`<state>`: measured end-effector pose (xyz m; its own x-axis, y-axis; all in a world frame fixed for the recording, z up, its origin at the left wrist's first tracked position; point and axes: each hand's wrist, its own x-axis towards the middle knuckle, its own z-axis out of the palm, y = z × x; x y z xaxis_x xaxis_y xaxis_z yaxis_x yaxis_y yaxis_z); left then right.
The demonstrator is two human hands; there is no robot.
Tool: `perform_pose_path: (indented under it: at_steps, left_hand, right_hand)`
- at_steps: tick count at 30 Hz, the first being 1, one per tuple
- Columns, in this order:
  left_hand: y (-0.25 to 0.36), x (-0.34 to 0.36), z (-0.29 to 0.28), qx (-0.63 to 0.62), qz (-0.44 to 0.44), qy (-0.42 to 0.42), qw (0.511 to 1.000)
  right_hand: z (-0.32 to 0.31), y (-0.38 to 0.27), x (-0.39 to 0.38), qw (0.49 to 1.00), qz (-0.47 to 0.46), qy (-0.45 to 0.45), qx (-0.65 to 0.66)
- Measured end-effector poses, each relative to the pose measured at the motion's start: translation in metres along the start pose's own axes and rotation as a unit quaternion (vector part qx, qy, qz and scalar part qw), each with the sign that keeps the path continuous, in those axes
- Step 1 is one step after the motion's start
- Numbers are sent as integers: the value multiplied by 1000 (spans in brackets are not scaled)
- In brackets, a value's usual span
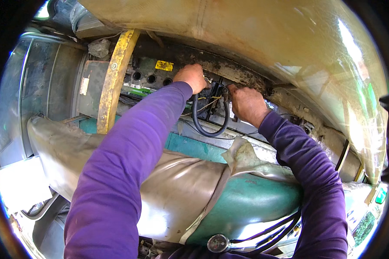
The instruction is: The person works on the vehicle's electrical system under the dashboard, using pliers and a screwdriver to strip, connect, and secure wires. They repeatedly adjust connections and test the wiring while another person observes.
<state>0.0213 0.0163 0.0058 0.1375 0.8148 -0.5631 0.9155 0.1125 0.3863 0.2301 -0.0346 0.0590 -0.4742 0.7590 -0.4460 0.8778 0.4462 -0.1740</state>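
Observation:
Two batteries sit side by side in a recess. Across the gap between them hangs a thick black battery cable (209,134), bent in a U. My left hand (191,78) is closed at the cable's left end, over the left battery (143,79); whatever its fingers grip is hidden. At the other end, my right hand (249,104) is closed with its fingertips against the cable's top, beside the right battery (245,125), which it partly covers. Round dark holes show in the left battery's top, near a yellow label (164,65).
A worn yellow bar (113,77) crosses the recess on the left. Tan padding (246,30) overhangs the far side. Nearer lies a green seat (250,207) with a loose tan cover (181,190). A round gauge (218,243) and black cables (272,237) are at the bottom.

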Motion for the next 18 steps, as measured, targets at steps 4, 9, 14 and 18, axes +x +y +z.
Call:
perform_pose_path:
  at_steps: [4,9,14,18]
  left_hand:
    - [0,-4,5,-26,-5,22,999]
    - [-9,4,12,-48,37,38,997]
    - [-15,11,19,-42,91,46,994]
    - [-11,11,13,-20,-8,6,1000]
  right_hand:
    - [-6,-15,2,1000,0,-3,20]
    - [-80,-46,73,993,-78,-91,14]
    - [-88,-59,93,993,-54,-99,-36]
    - [-47,-22,40,992,-82,79,-49]
